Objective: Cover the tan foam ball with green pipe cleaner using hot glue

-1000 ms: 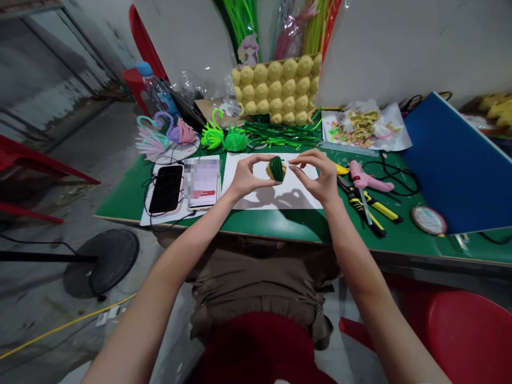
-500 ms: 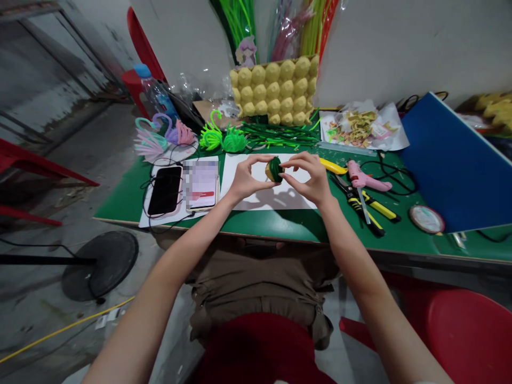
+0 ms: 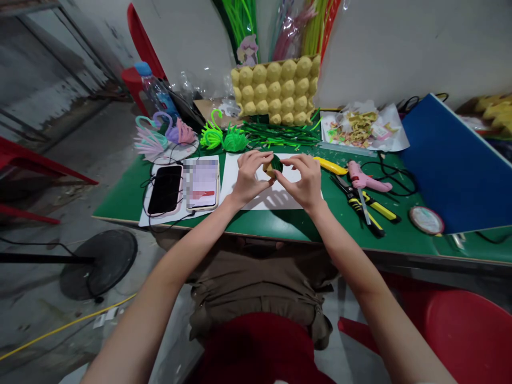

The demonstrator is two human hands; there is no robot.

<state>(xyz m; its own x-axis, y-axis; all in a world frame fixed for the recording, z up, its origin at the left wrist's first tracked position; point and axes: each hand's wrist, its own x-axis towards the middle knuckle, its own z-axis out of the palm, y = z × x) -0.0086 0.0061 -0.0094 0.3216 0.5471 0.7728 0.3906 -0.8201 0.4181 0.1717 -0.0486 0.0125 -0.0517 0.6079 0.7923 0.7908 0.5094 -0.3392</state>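
Between my two hands is a small egg-carton cup [image 3: 270, 170], pale yellow with dark green pipe cleaner covering part of it. My left hand [image 3: 251, 175] grips its left side, thumb below and fingers above. On the other side, the thumb and fingertips of my right hand [image 3: 301, 180] press on the green part. The cup is held over a white sheet of paper [image 3: 236, 198], on which my hands cast shadows. Just right of my right hand lies a yellow utility knife [image 3: 331, 166].
Right of the paper lie yellow-black pliers [image 3: 360, 205], a pink glue gun [image 3: 370, 180] and a tape roll [image 3: 426, 219]. Two phones [image 3: 165, 190] with cables lie left. Behind stand an egg tray [image 3: 276, 88], green pipe cleaners [image 3: 280, 134], pipe-cleaner swans [image 3: 212, 130] and a blue board [image 3: 456, 165].
My right hand has shifted slightly left, closer to my left hand. The cup has turned a little, and my fingers now cover more of it.
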